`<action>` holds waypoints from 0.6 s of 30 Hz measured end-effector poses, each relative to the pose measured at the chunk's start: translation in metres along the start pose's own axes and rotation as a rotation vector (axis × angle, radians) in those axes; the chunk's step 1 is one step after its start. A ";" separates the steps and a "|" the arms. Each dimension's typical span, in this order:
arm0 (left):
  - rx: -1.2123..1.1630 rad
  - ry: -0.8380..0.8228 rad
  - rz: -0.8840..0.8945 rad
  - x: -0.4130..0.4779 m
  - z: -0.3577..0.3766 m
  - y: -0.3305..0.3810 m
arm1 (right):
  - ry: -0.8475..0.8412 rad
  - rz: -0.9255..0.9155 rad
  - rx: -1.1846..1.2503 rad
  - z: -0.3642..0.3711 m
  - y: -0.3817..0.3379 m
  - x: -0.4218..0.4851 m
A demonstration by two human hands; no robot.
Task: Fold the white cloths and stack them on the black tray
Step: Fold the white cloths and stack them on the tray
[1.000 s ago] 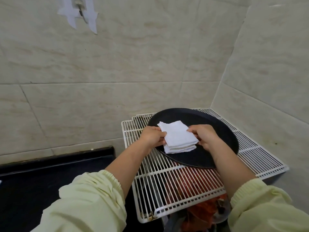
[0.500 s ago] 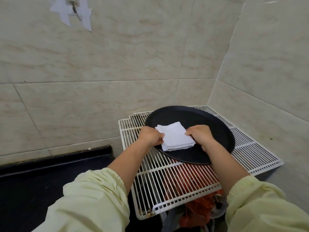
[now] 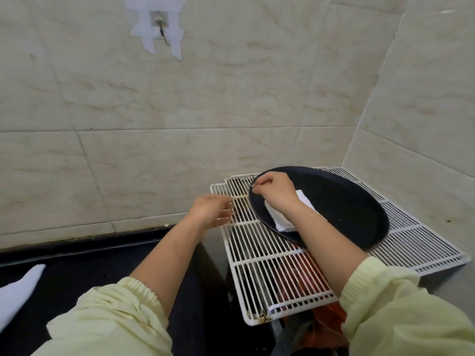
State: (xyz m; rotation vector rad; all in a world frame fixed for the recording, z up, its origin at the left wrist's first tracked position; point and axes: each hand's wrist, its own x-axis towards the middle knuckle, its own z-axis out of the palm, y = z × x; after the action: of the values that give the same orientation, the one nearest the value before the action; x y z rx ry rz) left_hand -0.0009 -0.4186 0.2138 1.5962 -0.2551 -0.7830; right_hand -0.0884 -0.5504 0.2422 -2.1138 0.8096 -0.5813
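Lifted off the folded cloths (image 3: 282, 221), left hand (image 3: 209, 211) spread, right hand (image 3: 276, 192) loosely curled, stack lying in black tray (image 3: 359, 214) on wire rack (image 3: 270, 265)

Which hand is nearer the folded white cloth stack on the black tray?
Right. The right hand overlaps the stack; the left hand is off the tray, over the white wire rack.

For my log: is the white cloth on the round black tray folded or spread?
Folded: the white cloth lies as a small thick pad, not spread flat.
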 end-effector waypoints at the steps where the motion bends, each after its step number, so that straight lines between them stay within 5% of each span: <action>1: -0.021 0.023 0.010 -0.003 -0.013 0.000 | -0.037 -0.023 0.016 0.011 -0.009 -0.001; 11: 0.332 0.449 0.083 -0.024 -0.190 -0.064 | -0.481 -0.114 -0.121 0.179 -0.068 -0.037; 18: 0.513 0.487 -0.022 -0.053 -0.302 -0.124 | -0.588 -0.090 -0.190 0.285 -0.096 -0.083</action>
State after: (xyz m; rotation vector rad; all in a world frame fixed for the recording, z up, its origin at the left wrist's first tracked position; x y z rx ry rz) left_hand 0.1113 -0.1250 0.1123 2.2204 -0.0842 -0.3306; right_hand 0.0682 -0.3003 0.1404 -2.3243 0.4462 0.0900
